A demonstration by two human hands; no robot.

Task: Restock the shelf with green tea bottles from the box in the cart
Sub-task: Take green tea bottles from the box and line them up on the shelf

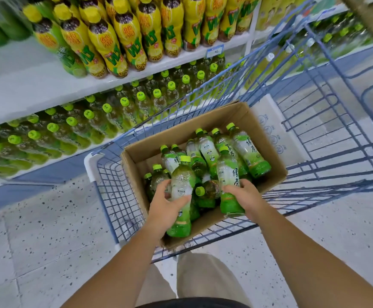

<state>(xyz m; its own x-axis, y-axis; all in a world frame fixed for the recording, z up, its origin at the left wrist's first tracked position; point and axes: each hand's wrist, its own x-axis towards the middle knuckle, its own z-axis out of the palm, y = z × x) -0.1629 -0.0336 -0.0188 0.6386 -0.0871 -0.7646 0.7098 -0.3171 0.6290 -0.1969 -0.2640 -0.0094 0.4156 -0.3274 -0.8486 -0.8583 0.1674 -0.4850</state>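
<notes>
The left hand [167,206] curls its fingers round one green tea bottle [182,181]. The right hand [245,195] grips a second green tea bottle [228,172] just beside it (both caps point away from the wrists). Under both grips sits the cardboard box [216,117] of loose bottles, inside the blue wire cart [112,196]. Beyond the left grip stands the shelf [25,85].

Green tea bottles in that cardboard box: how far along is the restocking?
Done: rows of green-capped bottles seem to fill the lower white shelf. In hand: the left hand and right hand each grip one green-labelled plastic tea bottle over the brown cardboard box. Left: roughly ten more bottles lying inside it.
</notes>
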